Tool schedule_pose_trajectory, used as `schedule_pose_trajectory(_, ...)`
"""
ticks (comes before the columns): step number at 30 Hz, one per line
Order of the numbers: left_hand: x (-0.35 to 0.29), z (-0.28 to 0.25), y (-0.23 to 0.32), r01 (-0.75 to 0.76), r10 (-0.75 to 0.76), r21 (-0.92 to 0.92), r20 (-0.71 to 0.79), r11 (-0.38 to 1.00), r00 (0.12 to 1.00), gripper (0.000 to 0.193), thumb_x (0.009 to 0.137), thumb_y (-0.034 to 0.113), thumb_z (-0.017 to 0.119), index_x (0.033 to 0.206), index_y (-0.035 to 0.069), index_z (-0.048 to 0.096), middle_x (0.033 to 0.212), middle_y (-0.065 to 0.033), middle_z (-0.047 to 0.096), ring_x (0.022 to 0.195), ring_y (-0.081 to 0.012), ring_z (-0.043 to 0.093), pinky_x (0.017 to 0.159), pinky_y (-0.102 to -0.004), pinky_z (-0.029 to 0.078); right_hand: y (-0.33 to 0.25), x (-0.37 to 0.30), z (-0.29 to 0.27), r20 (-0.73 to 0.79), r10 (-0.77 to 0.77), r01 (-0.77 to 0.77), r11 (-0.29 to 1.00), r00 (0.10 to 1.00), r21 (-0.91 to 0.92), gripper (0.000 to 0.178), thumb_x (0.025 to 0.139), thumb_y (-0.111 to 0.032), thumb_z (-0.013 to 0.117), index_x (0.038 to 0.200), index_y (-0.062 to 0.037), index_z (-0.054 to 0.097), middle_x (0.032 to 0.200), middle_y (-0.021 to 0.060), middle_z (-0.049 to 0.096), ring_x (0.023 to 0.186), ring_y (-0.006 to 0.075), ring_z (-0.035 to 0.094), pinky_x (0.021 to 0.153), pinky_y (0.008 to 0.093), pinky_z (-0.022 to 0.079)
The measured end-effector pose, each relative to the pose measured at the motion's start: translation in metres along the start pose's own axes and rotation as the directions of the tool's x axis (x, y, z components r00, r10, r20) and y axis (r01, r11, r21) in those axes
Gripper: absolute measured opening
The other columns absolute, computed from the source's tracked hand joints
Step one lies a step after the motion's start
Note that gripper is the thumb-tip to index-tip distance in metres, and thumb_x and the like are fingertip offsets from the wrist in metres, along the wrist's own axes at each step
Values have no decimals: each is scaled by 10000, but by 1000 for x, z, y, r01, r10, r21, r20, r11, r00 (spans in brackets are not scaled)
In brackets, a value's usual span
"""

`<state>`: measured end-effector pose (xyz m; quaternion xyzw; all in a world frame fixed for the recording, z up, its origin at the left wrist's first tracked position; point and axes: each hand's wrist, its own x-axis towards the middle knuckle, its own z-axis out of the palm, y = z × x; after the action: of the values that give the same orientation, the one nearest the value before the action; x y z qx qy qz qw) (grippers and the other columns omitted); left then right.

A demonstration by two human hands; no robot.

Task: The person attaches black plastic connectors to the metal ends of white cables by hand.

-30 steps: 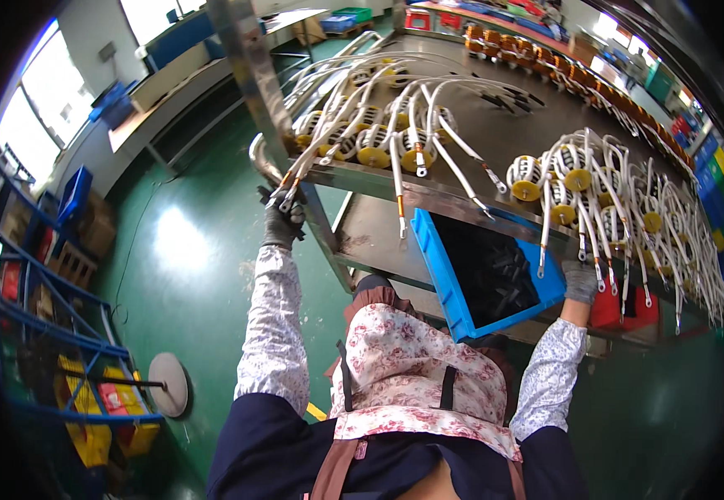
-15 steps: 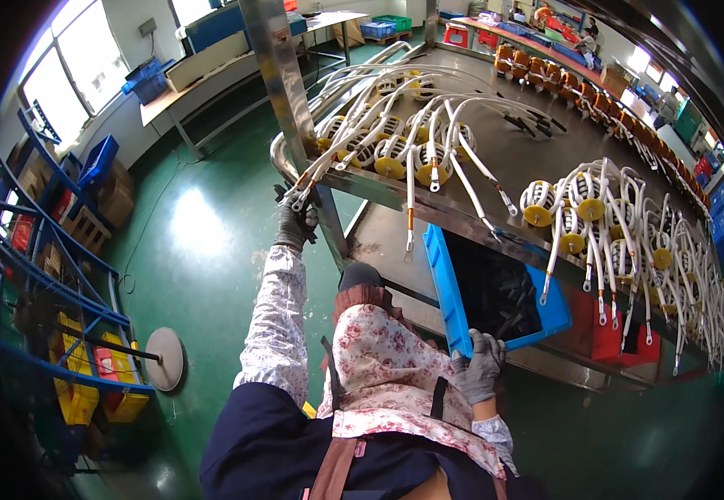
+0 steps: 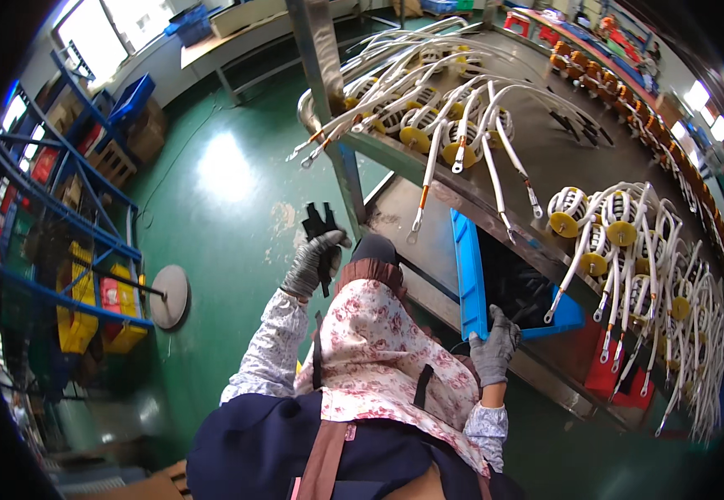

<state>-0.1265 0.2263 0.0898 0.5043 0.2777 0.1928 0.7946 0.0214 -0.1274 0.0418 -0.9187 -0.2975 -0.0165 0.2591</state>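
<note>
Containing black pieces [image 3: 519, 292] — blue bin [image 3: 469, 275]

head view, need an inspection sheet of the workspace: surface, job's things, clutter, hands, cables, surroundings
Surface: metal shelf carrying wire-wound coils with yellow end discs
Job's things: black tube-like pieces in hand; a blue bin holds similar dark pieces
Clutter: red bin below the metal shelf, partly hidden
Grip: left hand closed around the black tube-like pieces; right hand at the blue bin's near rim, contact unclear
Cables: white cables with ring terminals, several overhanging the metal shelf
Surroundings: green floor; blue rack and yellow bins at left
</note>
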Motion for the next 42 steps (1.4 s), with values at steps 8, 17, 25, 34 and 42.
schedule_pose_trajectory(8,-77,97,-10,119,-137,126,138,985,981,297,805,256,689,965,28,584,591,2,533,414,-83,483,384,-206,384,-96,56,-34,-2,-418,142,302,908,943,448,912,-279,604,1252,-3,509,1137,136,609,1013,225,600,891,341,461)
schedule_pose_trajectory(17,-129,109,-17,107,-108,137,0,985,994,283,839,238,690,1058,94,584,813,28,582,705,-65,511,630,-226,421,-159,49,-4,15,-501,167,315,865,934,235,958,-165,539,1101,-9,640,943,70,660,810,120,600,728,267,489)
schedule_pose_trajectory(25,-102,86,8,133,-176,265,145,955,974,212,849,250,683,933,86,578,661,38,532,513,-61,469,469,-213,370,-182,62,-3,238,-346,-241,37,907,970,254,941,-171,570,1086,24,647,964,45,668,875,98,603,803,232,482)
schedule_pose_trajectory(34,-26,27,33,97,0,-310,298,946,955,289,909,358,605,773,131,488,573,52,395,443,-70,388,380,-215,298,-217,135,-7,288,-325,-381,-273,901,883,329,967,-299,523,1098,-3,583,740,-3,595,616,62,546,541,190,432)
schedule_pose_trajectory(42,21,12,77,-97,207,-297,364,950,908,299,943,320,556,1072,52,588,586,52,356,444,-74,371,372,-213,294,-286,210,8,370,-405,-541,-496,836,680,236,948,-248,556,786,-77,537,611,-31,430,491,91,375,477,208,326)
